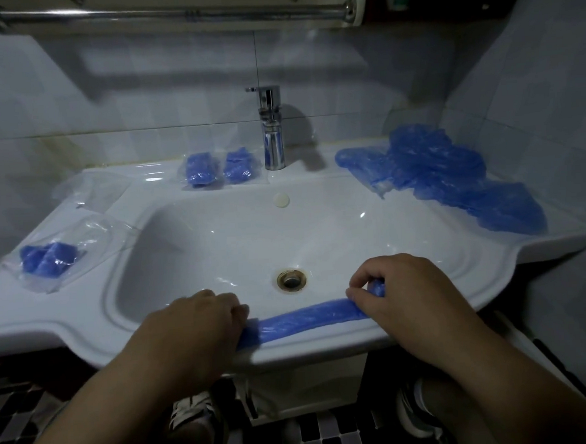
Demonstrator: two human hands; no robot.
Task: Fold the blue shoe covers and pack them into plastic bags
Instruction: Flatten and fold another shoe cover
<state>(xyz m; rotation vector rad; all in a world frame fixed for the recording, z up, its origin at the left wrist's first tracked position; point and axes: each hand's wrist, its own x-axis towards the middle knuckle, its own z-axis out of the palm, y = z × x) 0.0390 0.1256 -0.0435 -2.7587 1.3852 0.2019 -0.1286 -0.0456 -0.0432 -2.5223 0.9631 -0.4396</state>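
The white ceramic washbasin point(51, 326) serves as the workbench, its broad flat rim taking everything. On the right-hand ledge lies a loose heap of crinkled, translucent blue plastic shoe covers point(446, 174), apparently the stock still to be folded, kept within reach of the right hand point(398, 291). That hand pinches the right end of the cover in work between thumb and curled fingers, the tip turned up above the knuckles. The left hand point(195, 324) lies with fingers curled over the other end, holding it down on the front rim. Held from both ends, the cover probably stays taut and flat for the next fold. This one blue shoe cover point(308, 318) is already gathered into a long, narrow, finely wrinkled band lying along the front edge of the basin. Three small clear plastic bags holding blue bundles sit away from the work, two left of the tap point(201, 170) point(240, 166) and one on the left ledge point(50, 260), with an empty clear bag point(87, 189) beyond it.
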